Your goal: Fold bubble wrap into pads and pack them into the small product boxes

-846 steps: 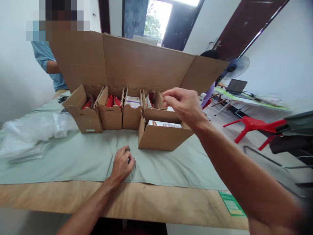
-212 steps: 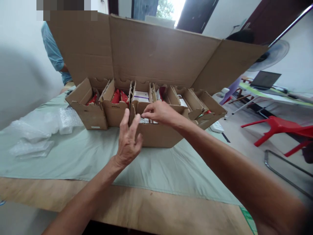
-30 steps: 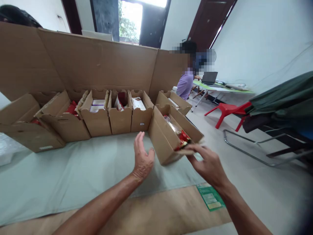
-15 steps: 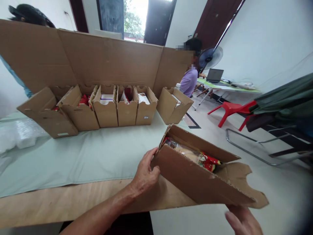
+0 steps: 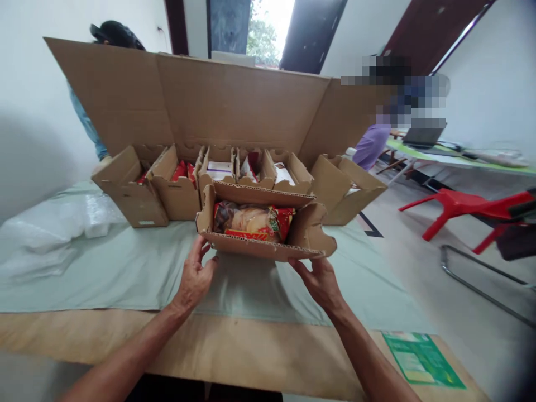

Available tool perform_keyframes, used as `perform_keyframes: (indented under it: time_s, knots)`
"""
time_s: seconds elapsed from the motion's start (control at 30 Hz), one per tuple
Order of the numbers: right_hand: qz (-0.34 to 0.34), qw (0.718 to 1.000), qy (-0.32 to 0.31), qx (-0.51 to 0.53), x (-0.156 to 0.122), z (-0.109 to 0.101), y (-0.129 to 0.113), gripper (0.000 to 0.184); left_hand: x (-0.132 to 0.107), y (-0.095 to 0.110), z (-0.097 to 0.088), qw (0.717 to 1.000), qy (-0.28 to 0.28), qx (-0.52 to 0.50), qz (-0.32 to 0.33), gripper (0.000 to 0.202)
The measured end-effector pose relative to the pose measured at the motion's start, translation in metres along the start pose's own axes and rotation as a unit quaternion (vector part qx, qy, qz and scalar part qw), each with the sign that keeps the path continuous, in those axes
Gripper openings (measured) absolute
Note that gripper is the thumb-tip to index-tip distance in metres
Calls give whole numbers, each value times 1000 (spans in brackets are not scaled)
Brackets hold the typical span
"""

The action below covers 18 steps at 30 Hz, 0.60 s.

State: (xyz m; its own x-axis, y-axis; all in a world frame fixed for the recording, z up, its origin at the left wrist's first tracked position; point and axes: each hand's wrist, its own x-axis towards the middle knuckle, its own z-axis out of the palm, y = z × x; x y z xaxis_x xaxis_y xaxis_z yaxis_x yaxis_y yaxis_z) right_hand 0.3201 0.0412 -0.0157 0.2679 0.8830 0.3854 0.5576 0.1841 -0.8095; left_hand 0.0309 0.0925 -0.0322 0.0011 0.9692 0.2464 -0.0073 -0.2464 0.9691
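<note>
Over the pale green cloth [image 5: 146, 279], just in front of a row of cartons [image 5: 182, 196], you hold an open box [image 5: 268, 250] between both hands, its top tipped toward you. Your left hand [image 5: 196, 276] has its fingers at the box's left end; your right hand [image 5: 319, 279] grips near the lower right corner, fingers partly hidden. Inside the box lies a red food bag [image 5: 255, 220]. Clear plastic wrap [image 5: 54, 240] sits on your left.

"How many cartons [image 5: 180, 201], all told?"
"Seven: six in the row, plus one held carton [image 5: 259, 247] between the worker's two hands [image 5: 195, 279]."
"And around them?"
"Two other people [image 5: 371, 146], one laptop [image 5: 424, 137], one red stool [image 5: 454, 206], one green sheet [image 5: 422, 360], one cardboard panel [image 5: 243, 106]."
</note>
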Motion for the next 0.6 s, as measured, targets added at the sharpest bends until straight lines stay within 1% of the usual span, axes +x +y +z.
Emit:
perform_keyframes:
  time_s: [0.07, 0.13, 0.23, 0.33, 0.4, 0.5, 0.6]
  knots:
    - [10, 999, -14, 32, 23, 22, 5, 39, 18, -8, -7, 1000, 1, 17, 0, 64]
    - [14, 999, -16, 47, 38, 38, 11, 42, 31, -18, -9, 999, -6, 40, 3, 69]
    - [33, 998, -11, 49, 43, 53, 20, 46, 38, -33, -7, 997, -9, 72, 4, 75]
    - [75, 997, -29, 8, 36, 57, 29, 40, 36, -42, -6, 994, -8, 111, 3, 75]
    - [93, 994, -39, -32, 33, 55, 36, 39, 35, -44, -8, 992, -25, 127, 0, 76]
    - [99, 990, -38, -88, 37, 53, 44, 40, 39, -43, -12, 992, -65, 109, -14, 85]
    - [101, 985, -49, -132, 42, 53, 49, 42, 45, -43, -13, 994, -78, 74, -33, 92]
